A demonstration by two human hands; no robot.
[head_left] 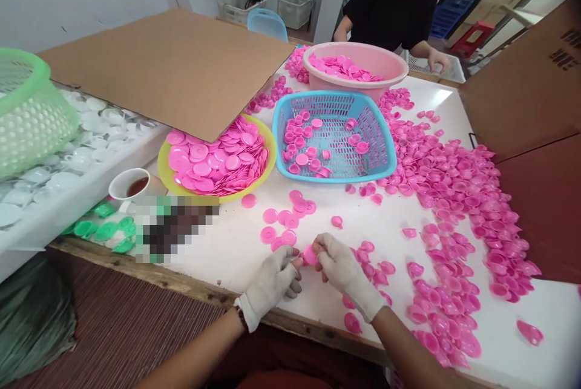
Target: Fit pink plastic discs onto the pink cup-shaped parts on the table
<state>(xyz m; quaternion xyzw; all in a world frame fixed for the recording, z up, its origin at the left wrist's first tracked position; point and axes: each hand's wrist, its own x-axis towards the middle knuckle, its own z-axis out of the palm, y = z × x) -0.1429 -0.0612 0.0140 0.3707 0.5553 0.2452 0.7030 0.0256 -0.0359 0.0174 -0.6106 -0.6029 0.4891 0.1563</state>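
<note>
My left hand [273, 274], in a pale glove with bare fingertips, is closed in a pinch at the left edge of a small pink plastic piece [310, 254]. From the other side my right hand [341, 263], gloved the same way, grips that piece too. It looks like a toy cup or its saucer; the fingers cover part of it. Just beyond the hands lie several flat pink discs [285, 218], like toy saucers. One pink toy cup [336, 221] sits alone past my right hand. More pink cups [379, 271] lie beside my right wrist.
A blue basket [336, 180] holds some cups. The yellow bowl [271, 162] holds pink discs, partly under a cardboard sheet [181, 68]. A pink basin [358, 83] stands behind. Heaped cups [454, 177] cover the right side. A drink cup [129, 186] stands left. A person [390, 2] is across the table.
</note>
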